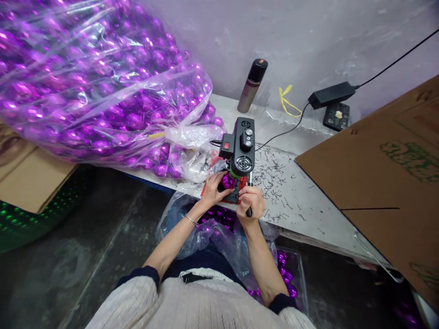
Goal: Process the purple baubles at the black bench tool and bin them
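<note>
A small black drill press [244, 148] with a red switch stands at the table's front edge. Under its head sits a shiny purple bauble [228, 181] on a dark base with red material beside it. My left hand [215, 191] holds the bauble from its left side, thumb in front and fingers behind. Wrapped around the black-ended lever handle [249, 211] on the machine's right is my right hand [252, 201]. The contact between the tool tip and the bauble is hidden by the machine head.
A huge clear bag of purple baubles [103, 100] lies at left. Dark shavings litter the white table [302, 201]. Behind stand a spray can [252, 87] and a power adapter [332, 94]. A cardboard box [384, 169] is at right. Below my hands hangs an open plastic bag [219, 240] with baubles.
</note>
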A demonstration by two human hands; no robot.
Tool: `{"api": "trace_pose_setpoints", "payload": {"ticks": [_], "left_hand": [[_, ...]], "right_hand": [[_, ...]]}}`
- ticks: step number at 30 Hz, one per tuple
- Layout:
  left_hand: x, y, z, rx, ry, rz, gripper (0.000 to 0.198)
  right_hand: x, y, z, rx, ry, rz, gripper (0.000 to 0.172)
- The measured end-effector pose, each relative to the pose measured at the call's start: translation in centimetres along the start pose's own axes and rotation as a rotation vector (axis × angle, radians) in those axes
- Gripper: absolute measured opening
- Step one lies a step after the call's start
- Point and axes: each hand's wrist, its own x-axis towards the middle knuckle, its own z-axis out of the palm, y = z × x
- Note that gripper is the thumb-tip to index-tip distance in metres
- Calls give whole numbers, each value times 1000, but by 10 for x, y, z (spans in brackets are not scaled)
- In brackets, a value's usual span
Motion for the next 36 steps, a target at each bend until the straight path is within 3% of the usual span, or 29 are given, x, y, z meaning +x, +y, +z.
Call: {"api": "trace_pose_setpoints", "payload": {"ticks": [5, 14, 19, 23, 26, 28, 30, 33, 36], "left_hand": [[-1, -1, 2, -9, 28, 17, 65], [2, 1, 1, -28, -10, -32, 63], [3, 2, -2, -45, -27, -25, 64], [-25, 10, -16, -32, -43, 40, 60], [-53, 16, -32, 13, -66, 89, 74], [-56, 14, -44, 36, -59, 99, 80], [-38, 5, -56, 81, -12, 58, 65], [23, -22, -72, 235, 74, -106, 45], [88, -52, -86, 474, -8, -323, 32]], "right_hand": [[-6, 5, 6, 33, 57, -19, 22], [-9, 9, 7, 27, 18, -112, 23], [24, -9, -2, 47, 55, 82, 26], [49, -21, -9, 75, 16, 160, 26], [47, -22, -11, 78, -11, 142, 26], [41, -20, -11, 67, -22, 124, 25], [34, -19, -10, 56, -26, 121, 25], [31, -19, -9, 46, -26, 122, 25], [32, -20, -10, 34, -34, 105, 25]]}}
